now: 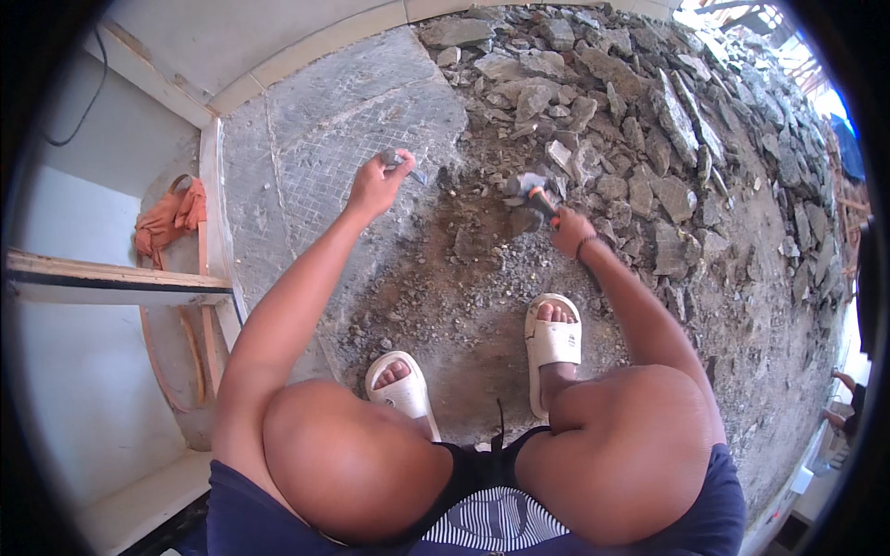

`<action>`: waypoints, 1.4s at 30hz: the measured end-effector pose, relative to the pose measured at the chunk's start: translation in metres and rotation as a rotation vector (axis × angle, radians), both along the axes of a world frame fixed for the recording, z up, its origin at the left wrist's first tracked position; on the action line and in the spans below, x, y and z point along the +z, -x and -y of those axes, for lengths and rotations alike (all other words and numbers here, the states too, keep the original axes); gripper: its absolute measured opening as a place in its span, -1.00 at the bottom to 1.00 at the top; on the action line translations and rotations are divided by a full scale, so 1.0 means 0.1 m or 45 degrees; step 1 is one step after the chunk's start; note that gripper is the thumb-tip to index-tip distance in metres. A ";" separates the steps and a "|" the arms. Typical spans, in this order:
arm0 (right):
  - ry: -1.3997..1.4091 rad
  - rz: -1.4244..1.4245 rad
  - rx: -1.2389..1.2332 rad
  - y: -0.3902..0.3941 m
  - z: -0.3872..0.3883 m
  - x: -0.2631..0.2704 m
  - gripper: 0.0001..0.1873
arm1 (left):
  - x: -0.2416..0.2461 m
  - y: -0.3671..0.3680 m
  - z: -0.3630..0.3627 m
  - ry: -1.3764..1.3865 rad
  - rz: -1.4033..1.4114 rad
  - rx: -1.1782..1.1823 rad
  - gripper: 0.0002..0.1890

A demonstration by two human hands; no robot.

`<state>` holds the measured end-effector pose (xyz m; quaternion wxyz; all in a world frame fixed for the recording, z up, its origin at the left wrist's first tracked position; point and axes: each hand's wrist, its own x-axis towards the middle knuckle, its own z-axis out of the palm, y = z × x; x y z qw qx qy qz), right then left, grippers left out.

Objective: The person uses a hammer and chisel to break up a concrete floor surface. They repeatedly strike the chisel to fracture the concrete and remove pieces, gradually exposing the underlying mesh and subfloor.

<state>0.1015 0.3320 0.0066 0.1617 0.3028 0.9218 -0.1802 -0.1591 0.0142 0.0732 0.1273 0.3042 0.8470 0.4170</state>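
My left hand [377,184] grips a short steel chisel [417,175]. Its flat blade points right toward the broken edge of the grey scored floor slab [334,139]; whether the tip touches the slab I cannot tell. In my right hand [573,231] is a hammer [540,198] with a black and orange handle. The hammer's head, somewhat blurred, is over the rubble to the right of the chisel, apart from it. Between the two tools lies a patch of brown soil and crumbled debris [466,222].
Broken concrete slabs [598,104] are heaped ahead and to the right. A white wall [313,35] borders the slab at the far side. On the left, an orange cloth [170,219] hangs by a wood-edged shelf [118,271]. Another person's hand [843,381] shows at the right rim.
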 end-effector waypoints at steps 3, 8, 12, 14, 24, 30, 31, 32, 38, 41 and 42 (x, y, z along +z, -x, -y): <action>0.083 0.014 -0.083 -0.54 0.24 -0.03 -0.71 | 0.07 -0.05 -0.15 -0.028 -0.102 -0.030 -0.73; 0.166 -0.043 -0.106 -0.95 0.30 0.00 -0.61 | 0.36 0.27 -0.47 -0.014 -0.218 -0.106 -0.67; 0.211 -0.039 -0.053 -0.96 0.21 0.04 -0.56 | 0.68 0.77 -0.79 0.292 -0.341 -0.253 -0.58; 0.266 0.000 -0.100 -0.96 0.20 0.03 -0.56 | 0.72 0.93 -0.94 0.366 -0.263 -0.341 -0.54; 0.350 -0.111 -0.169 -1.04 0.25 0.05 -0.54 | -0.15 0.91 -1.17 0.325 -0.132 0.088 -0.46; 0.397 -0.206 -0.180 -1.18 0.29 0.19 -0.52 | -0.07 0.88 -1.03 0.393 0.009 -0.019 -0.47; 0.413 -0.213 -0.208 -1.23 0.30 0.18 -0.53 | -0.07 0.82 -1.02 0.402 -0.004 -0.040 -0.47; 0.445 -0.185 -0.236 -1.27 0.32 0.16 -0.54 | -0.08 0.77 -1.00 0.407 0.007 -0.070 -0.47; 0.075 -0.018 -0.052 -1.35 0.16 0.32 -0.69 | -0.12 0.67 -0.85 0.188 -0.014 -0.040 -0.55; 0.717 0.245 -0.525 -1.09 0.02 0.82 -0.83 | -0.15 0.69 -0.81 0.108 0.049 0.071 -0.54; 0.888 0.284 -0.518 -0.93 0.01 1.06 -0.87 | -0.16 0.69 -0.80 0.076 0.003 0.105 -0.55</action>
